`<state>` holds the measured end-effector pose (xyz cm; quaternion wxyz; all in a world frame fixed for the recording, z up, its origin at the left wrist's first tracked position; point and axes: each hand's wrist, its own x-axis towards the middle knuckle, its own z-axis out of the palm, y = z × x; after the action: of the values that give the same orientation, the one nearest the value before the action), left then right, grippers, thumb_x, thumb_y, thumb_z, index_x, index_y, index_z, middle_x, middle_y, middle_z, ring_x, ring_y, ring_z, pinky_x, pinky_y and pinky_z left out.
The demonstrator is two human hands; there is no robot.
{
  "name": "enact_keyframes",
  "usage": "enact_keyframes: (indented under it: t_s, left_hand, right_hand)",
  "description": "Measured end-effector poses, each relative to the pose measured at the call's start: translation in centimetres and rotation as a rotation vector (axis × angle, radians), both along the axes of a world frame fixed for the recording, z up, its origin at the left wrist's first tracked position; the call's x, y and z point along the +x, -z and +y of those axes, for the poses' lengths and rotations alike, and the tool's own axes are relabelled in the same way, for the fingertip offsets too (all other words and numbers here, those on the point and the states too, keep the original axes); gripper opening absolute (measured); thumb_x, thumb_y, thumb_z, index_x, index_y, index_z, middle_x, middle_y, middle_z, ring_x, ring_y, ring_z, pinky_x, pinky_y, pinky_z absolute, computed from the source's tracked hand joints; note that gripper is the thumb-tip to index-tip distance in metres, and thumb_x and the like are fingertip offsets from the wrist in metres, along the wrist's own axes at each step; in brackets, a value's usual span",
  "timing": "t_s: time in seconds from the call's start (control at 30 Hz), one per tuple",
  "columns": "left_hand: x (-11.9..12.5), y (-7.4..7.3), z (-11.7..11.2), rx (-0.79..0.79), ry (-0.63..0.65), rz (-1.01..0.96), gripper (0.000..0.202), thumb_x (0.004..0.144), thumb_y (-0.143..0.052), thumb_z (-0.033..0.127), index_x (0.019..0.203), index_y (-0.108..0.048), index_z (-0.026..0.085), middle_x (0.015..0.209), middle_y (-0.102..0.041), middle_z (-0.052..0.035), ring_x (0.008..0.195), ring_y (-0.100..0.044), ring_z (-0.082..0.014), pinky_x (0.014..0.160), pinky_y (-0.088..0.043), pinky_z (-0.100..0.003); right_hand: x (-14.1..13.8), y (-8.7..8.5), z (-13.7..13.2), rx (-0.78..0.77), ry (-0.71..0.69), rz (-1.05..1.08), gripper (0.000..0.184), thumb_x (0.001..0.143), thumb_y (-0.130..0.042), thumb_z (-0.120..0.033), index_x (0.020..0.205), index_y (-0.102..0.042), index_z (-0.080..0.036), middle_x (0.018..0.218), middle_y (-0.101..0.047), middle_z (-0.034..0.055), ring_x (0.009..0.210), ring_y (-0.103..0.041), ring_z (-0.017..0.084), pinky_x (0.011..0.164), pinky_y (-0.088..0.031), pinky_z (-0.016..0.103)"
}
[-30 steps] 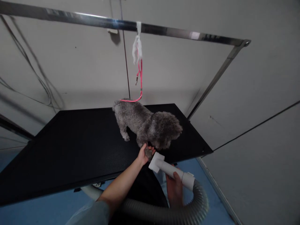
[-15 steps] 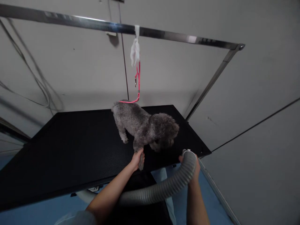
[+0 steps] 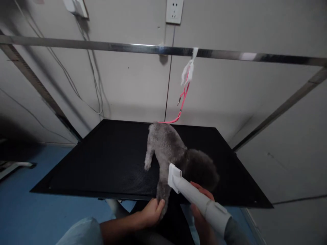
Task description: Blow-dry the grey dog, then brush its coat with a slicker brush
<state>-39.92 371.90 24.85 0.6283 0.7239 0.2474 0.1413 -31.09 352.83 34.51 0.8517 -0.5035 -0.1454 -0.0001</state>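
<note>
A grey curly-coated dog [image 3: 166, 139] stands on a black grooming table [image 3: 114, 163], its head lowered toward the right. Near the front edge, my left hand [image 3: 152, 211] is closed around the dog's front leg, which stretches out toward me. My right hand [image 3: 203, 207] grips the white tube of a pet dryer nozzle [image 3: 196, 197] from below and behind. The flat nozzle mouth is close against the upper part of that front leg. A grey hose runs from the tube's lower end out of view. The pink grooming leash [image 3: 182, 105] loops over the dog's rear.
A metal bar [image 3: 143, 48] spans above the table, with white cloth [image 3: 188, 69] tying the leash to it. Slanting posts stand at both sides. Cables [image 3: 95, 78] hang along the wall below a plug [image 3: 76, 7]; a socket [image 3: 174, 11] is near the top.
My right hand has brought the nozzle leftward to the dog's front leg. My left hand still holds that leg, now drawn further toward me. The camera view has turned left.
</note>
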Motion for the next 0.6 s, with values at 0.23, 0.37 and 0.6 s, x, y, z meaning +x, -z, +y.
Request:
enact_keyframes:
  t_s: [0.23, 0.37, 0.6]
  left_hand:
    - [10.9, -11.4, 14.0, 0.036, -0.131, -0.344, 0.028, 0.058, -0.073, 0.009, 0.084, -0.064, 0.015, 0.096, -0.067, -0.0070, 0.109, -0.056, -0.0254, 0.102, -0.036, -0.037]
    - [15.1, -10.0, 14.2, -0.009, -0.148, -0.321, 0.017, 0.058, -0.069, 0.004, 0.069, -0.063, 0.015, 0.071, -0.067, -0.0015, 0.083, -0.063, -0.0215, 0.092, -0.045, -0.036]
    - [10.8, -5.3, 12.8, -0.032, -0.140, -0.294, 0.018, 0.056, -0.074, 0.007, 0.071, -0.069, 0.015, 0.074, -0.069, -0.0026, 0.087, -0.063, -0.0249, 0.094, -0.045, -0.035]
  right_hand:
    - [0.4, -2.6, 4.2, -0.050, 0.012, -0.122, 0.050, 0.054, -0.074, -0.027, 0.099, -0.054, -0.031, 0.114, -0.061, 0.0005, 0.115, -0.053, 0.032, 0.102, -0.038, 0.055]
    - [1.2, -2.9, 7.4, -0.152, 0.064, -0.154, 0.048, 0.058, -0.072, -0.027, 0.102, -0.053, -0.033, 0.118, -0.058, -0.0024, 0.115, -0.052, 0.029, 0.104, -0.035, 0.053]
    - [2.6, 0.8, 9.6, -0.001, 0.018, 0.052, 0.048, 0.059, -0.073, -0.030, 0.103, -0.054, -0.030, 0.116, -0.060, -0.0019, 0.113, -0.053, 0.025, 0.103, -0.038, 0.044]
